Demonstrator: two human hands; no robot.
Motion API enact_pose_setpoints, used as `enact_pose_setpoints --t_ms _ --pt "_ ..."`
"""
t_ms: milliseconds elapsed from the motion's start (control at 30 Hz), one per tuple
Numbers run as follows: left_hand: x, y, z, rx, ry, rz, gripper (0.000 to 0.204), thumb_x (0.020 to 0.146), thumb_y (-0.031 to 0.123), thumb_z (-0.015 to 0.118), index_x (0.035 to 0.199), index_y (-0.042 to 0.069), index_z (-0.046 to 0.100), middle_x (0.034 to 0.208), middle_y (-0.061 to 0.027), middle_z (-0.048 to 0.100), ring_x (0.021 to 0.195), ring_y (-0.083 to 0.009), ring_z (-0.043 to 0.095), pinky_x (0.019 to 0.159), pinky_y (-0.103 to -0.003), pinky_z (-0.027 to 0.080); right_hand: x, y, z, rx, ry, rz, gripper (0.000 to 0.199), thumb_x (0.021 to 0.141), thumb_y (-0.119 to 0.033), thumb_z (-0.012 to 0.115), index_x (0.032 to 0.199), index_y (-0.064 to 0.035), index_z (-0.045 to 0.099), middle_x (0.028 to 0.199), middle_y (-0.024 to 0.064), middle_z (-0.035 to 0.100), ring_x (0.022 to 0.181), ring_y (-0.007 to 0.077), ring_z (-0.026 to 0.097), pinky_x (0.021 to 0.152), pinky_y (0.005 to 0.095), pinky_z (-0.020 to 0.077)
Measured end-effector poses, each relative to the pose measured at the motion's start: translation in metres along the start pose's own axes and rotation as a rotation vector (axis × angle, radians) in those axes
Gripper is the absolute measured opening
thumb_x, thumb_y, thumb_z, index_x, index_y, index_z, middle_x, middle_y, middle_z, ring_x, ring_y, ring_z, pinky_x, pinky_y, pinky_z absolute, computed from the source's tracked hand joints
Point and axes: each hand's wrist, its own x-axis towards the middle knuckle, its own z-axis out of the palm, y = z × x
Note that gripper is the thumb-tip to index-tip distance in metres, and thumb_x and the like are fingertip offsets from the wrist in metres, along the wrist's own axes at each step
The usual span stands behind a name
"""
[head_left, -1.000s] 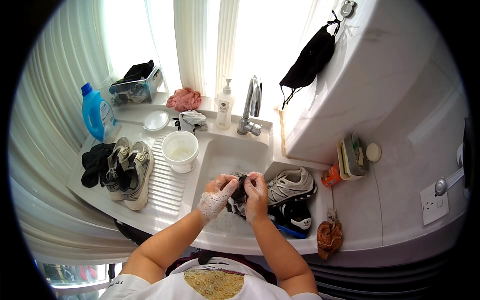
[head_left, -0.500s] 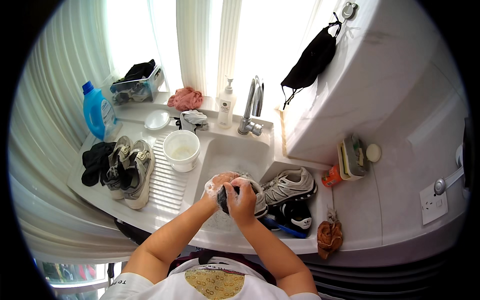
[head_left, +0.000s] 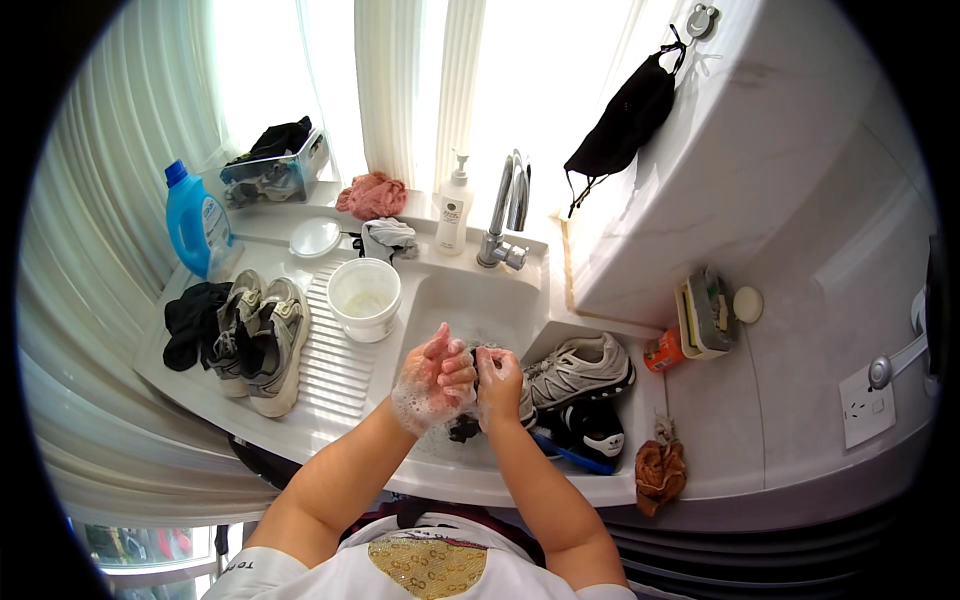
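Both my hands are over the white sink (head_left: 470,300), wet with suds. My left hand (head_left: 435,375) is turned palm up with its fingers apart and loosely bent, foam thick around the wrist. Close beside it, my right hand (head_left: 499,380) pinches a wet black cloth (head_left: 464,428), whose lower part hangs below between the hands. Its exact kind is hard to make out. Behind my right hand, part of a grey shoe (head_left: 527,408) shows. Right of it lie a grey sneaker (head_left: 580,372) and a black shoe with a white toe (head_left: 594,432).
A white bucket (head_left: 364,300) stands left of the basin, beside grey sneakers (head_left: 270,345) on the ribbed drainboard. Behind are a blue detergent bottle (head_left: 198,225), a pump bottle (head_left: 453,215) and the tap (head_left: 507,215). A brown cloth (head_left: 659,478) hangs at the right edge.
My hands were pressed together around the dark cloth. Now they have parted slightly; the left has turned palm up and let go, while the cloth hangs lower from my right.
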Motion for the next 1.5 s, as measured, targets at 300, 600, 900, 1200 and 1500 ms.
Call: enact_pose_setpoints --t_ms 300,600,900,1200,1500 --pt "0.006 -0.006 -0.019 0.43 0.585 0.388 0.038 0.088 0.044 0.055 0.083 0.006 0.057 0.076 -0.0049 0.058 0.067 -0.015 0.055 0.064 -0.028 0.048 -0.013 -0.049 0.005 0.401 -0.226 0.169 0.023 0.089 -0.026 0.061 0.093 -0.0046 0.052 0.081 0.0005 0.053 0.073 0.0086 0.05 0.065 0.0238 0.0429" --pt "0.006 -0.025 -0.016 1.552 0.652 0.69 0.034 0.093 0.033 0.05 0.091 0.0 0.057 0.078 -0.0083 0.056 0.075 -0.018 0.05 0.07 -0.032 0.044 -0.036 -0.043 0.014 -0.409 -0.11 -0.815 0.032 0.085 -0.024 0.064 0.066 -0.0019 0.049 0.056 0.0088 0.05 0.049 0.0187 0.046 0.05 0.032 0.0387" --pt "-0.003 -0.02 -0.028 2.655 0.133 1.052 0.054 0.08 0.01 0.059 0.131 0.003 0.041 0.117 -0.0207 0.052 0.101 -0.0335 0.052 0.086 -0.034 0.045 -0.018 -0.041 0.014 -0.389 0.002 -0.489 0.027 0.084 -0.017 0.059 0.065 0.0006 0.053 0.057 0.0193 0.051 0.052 0.0371 0.051 0.05 0.039 0.0405" --pt "-0.004 -0.017 -0.038 2.487 0.175 1.005 0.057 0.081 0.033 0.064 0.124 0.002 0.043 0.106 -0.0165 0.057 0.087 -0.0322 0.056 0.079 -0.036 0.046 -0.017 -0.048 0.015 -0.385 0.021 -0.476 0.023 0.085 -0.016 0.059 0.068 -0.0003 0.056 0.058 0.021 0.052 0.054 0.039 0.052 0.049 0.0403 0.0409" --pt "-0.008 -0.027 -0.022 2.211 0.221 0.966 0.041 0.082 0.033 0.062 0.108 0.005 0.048 0.086 -0.0141 0.06 0.077 -0.0325 0.056 0.069 -0.035 0.045 -0.02 -0.049 0.015 -0.333 0.004 -0.467 0.025 0.086 -0.017 0.059 0.07 0.0025 0.057 0.056 0.0192 0.052 0.05 0.0337 0.05 0.049 0.0367 0.04"
